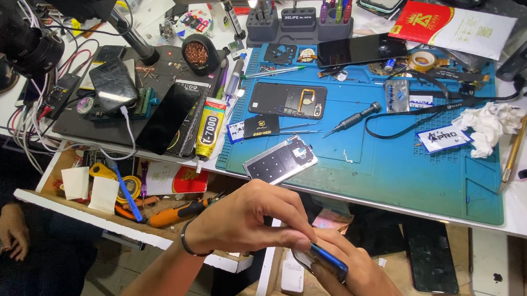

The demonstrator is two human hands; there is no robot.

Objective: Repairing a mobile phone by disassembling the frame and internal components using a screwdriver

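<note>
Cluttered repair worktop (520,228) w/ blue mat (387,170). Below mat, left hand (242,218) fingers pinch the blue phone (329,263) edge; right hand (359,284) grips it underneath. Likely prying step; next needs gentle, even force.

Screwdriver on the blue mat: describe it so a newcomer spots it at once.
Start at the big blue work mat on the white bench. Near its middle, right of the black opened phone body, lies the slim dark metal screwdriver, tilted with its tip toward the lower left. It is the only knurled, round-capped tool lying loose there.
</note>
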